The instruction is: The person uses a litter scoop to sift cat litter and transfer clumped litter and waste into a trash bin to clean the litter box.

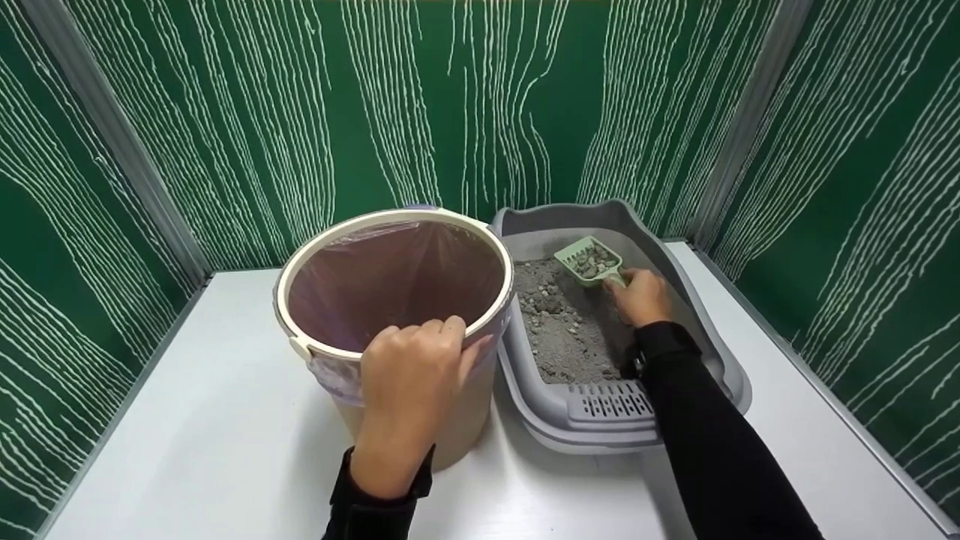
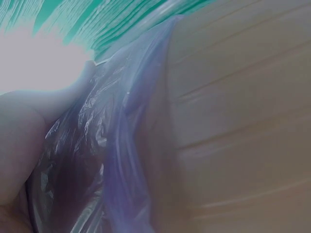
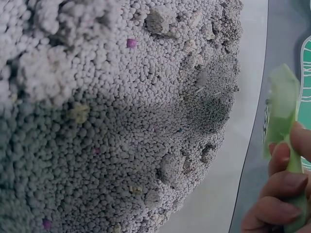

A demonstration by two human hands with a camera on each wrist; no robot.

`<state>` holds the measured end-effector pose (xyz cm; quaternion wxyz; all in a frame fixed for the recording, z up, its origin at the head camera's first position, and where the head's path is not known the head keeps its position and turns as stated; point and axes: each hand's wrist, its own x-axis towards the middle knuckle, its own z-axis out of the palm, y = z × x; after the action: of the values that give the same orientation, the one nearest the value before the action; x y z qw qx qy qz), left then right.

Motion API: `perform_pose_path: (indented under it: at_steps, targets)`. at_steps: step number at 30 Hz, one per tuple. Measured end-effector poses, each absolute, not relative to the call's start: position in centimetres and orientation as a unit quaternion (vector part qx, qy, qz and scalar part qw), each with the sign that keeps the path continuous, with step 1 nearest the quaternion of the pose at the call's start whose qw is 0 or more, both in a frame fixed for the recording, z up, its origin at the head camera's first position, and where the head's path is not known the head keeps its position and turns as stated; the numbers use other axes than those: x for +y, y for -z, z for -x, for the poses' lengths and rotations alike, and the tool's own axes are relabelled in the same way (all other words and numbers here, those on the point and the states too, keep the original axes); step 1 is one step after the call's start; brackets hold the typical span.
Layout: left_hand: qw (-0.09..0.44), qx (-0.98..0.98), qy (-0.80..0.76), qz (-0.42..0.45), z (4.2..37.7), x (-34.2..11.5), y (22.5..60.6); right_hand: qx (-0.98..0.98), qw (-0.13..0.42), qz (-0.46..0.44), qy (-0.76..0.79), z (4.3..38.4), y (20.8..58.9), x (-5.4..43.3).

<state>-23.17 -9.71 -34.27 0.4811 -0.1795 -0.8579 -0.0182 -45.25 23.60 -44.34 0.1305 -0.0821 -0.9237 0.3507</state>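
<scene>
My left hand [image 1: 412, 367] grips the near rim of a tan trash bin [image 1: 463, 420], fingers curled over the edge. A thin, clear purplish bag [image 2: 131, 165] lines the bin and folds down outside its rim. To the right, my right hand [image 1: 645, 297] holds a pale green litter scoop [image 3: 284, 97] by its handle. Greyish clumps [image 1: 594, 261] lie in the scoop's slotted bowl, which is over the far part of a grey litter box [image 1: 512, 367]. Grey granular litter [image 1: 562, 352] with loose lumps covers the box's floor.
Bin and litter box stand side by side, nearly touching, on a white table [image 1: 225, 420]. The box has raised walls and a slotted front ledge [image 1: 616, 401]. Green panels [image 1: 570, 97] with white wavy lines enclose the back and sides, joined by grey metal posts [image 1: 750, 127].
</scene>
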Motion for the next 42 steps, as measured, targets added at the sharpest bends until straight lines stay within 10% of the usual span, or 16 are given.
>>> perform_pose_path:
  at_steps: [16,42]
  targets:
    - [0.485,-0.855,0.020,0.183,23.2,-9.6,34.3,-0.913,0.197,0.026,-0.356,44.8,44.6,23.9]
    - [0.493,-0.851,0.020,0.180,23.2,-9.6,34.6,-0.940,0.109,0.048,-0.320,44.6,39.8,23.2]
